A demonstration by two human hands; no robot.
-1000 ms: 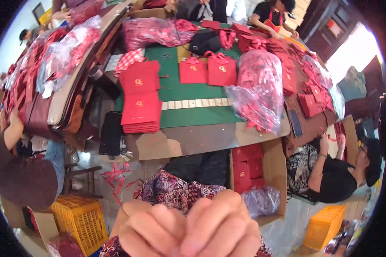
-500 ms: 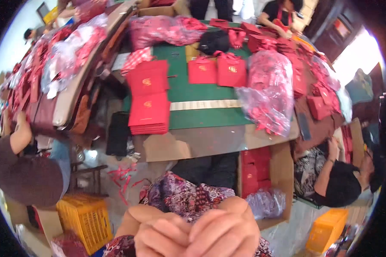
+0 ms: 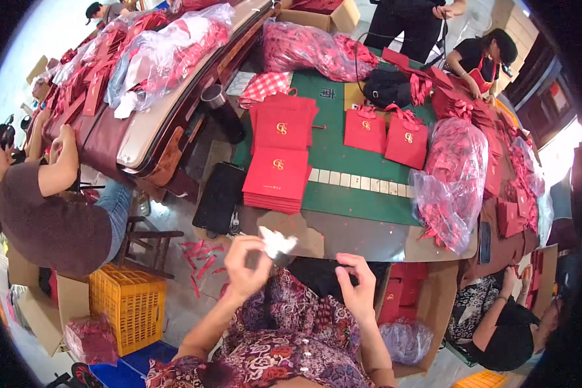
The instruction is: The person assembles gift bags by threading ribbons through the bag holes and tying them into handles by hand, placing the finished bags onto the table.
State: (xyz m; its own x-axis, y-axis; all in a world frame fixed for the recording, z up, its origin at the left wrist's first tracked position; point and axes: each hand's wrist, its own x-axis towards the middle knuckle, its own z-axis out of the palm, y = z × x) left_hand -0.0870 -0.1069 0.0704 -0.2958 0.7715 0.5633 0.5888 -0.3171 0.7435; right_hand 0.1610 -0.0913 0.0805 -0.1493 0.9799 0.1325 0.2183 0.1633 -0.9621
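Observation:
My left hand (image 3: 246,266) pinches a crumpled piece of white tissue (image 3: 277,244) above my lap, close to the table's near edge. My right hand (image 3: 357,284) is raised to the right of it, thumb and fingers apart with nothing between them. Beyond the hands, a stack of flat red paper bags (image 3: 275,176) with gold emblems lies on the green table mat (image 3: 340,202). A row of small cream tiles (image 3: 350,180) crosses the mat. Two red bags with ribbon handles (image 3: 365,131) lie farther back.
Clear plastic sacks of red bags (image 3: 456,178) rest on the table's right and far side. A black pouch (image 3: 218,197) and dark tumbler (image 3: 224,114) are at the left. An open carton (image 3: 433,304) stands by my right; a yellow crate (image 3: 128,307) is at lower left. Several people work around.
My hands were close together near the lower edge; now they are apart and farther forward. White tissue now shows in my left hand. The view has shifted, with the table lower and rightward.

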